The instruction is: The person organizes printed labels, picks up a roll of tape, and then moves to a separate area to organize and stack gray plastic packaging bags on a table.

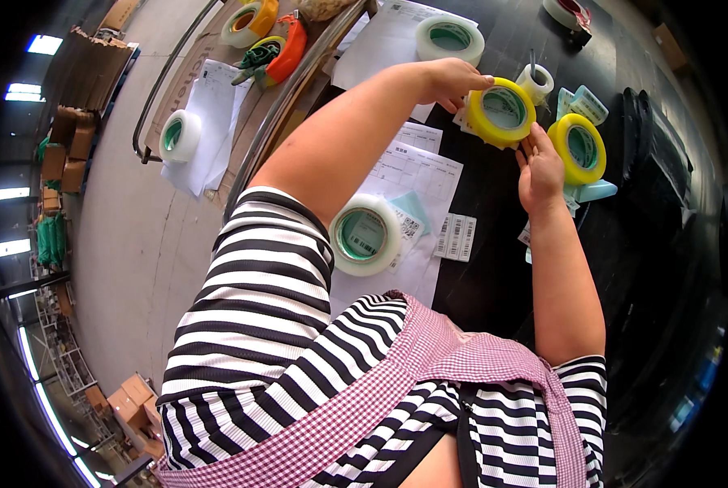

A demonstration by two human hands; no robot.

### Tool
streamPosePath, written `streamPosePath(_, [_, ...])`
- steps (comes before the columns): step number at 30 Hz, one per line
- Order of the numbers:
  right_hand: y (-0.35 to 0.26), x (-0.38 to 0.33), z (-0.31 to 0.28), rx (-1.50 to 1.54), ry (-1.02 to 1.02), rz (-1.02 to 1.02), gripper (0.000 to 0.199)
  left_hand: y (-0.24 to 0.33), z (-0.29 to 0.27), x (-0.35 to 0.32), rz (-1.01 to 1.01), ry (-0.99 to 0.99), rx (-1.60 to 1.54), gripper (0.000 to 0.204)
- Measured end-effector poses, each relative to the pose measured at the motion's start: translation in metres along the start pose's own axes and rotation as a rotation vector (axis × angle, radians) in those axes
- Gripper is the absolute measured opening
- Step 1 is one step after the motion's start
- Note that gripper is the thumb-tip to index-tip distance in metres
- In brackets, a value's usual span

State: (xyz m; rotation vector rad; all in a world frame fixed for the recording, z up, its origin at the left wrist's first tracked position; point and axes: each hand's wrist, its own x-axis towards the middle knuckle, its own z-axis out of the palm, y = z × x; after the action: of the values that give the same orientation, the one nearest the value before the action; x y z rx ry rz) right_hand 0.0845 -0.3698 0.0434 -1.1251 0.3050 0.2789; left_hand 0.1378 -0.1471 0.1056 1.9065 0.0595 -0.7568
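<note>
Two hands meet on one yellow tape roll (503, 111) above the dark table (494, 268), and from my remote seat I read it this way: the left hand (453, 81) comes in from the upper left and pinches the roll's top-left rim, fingertips closed on the yellow edge, while the right hand (539, 169) reaches up from below and to the right, its fingers pressed against the roll's lower right rim. The roll sits tilted, its open core facing me, caught between the two hands rather than lying flat; I cannot tell whether its underside touches the table. Just beside the right hand, to its right, a second yellow tape roll (577, 149) lies on pale blue pieces (596, 191). A small white roll (535, 82) stands just behind the held roll. Nearer my body, a clear tape roll (365, 234) with a green core rests on printed sheets (417, 167), with barcode labels (456, 237) beside it. Another clear roll (450, 38) lies further up on paper. Well apart to the left, on a cart (242, 122), I see a white roll (180, 136) and an orange tape dispenser (276, 55).
</note>
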Motion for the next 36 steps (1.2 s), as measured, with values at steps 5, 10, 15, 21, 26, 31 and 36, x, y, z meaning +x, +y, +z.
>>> streamPosePath(5, [-0.008, -0.049, 0.013, -0.09, 0.035, -0.084, 0.053, -0.03, -0.043, -0.075, 0.282, 0.056, -0.03, 0.043])
streamPosePath(10, [-0.011, -0.115, 0.015, -0.245, -0.541, 0.104, 0.048, -0.105, -0.049, -0.191, 0.273, 0.224, 0.021, 0.02])
streamPosePath(15, [0.037, -0.136, 0.031, -0.416, -0.728, 0.266, 0.056, -0.134, 0.018, -0.252, -0.113, 0.323, 0.244, 0.043])
streamPosePath(21, [0.064, -0.145, 0.04, -0.642, -0.702, 0.312, 0.073, -0.174, 0.067, -0.248, -0.014, 0.582, 0.355, 0.043])
streamPosePath(26, [0.066, -0.15, 0.038, -0.72, -0.737, 0.241, 0.071, -0.184, 0.075, -0.25, 0.06, 0.646, 0.414, 0.028])
streamPosePath(31, [0.07, -0.152, 0.038, -0.799, -0.758, 0.158, 0.067, -0.186, 0.079, -0.254, 0.046, 0.669, 0.428, 0.026])
streamPosePath(36, [0.069, -0.152, 0.04, -0.915, -0.787, 0.076, 0.061, -0.188, 0.082, -0.256, 0.068, 0.698, 0.427, 0.025])
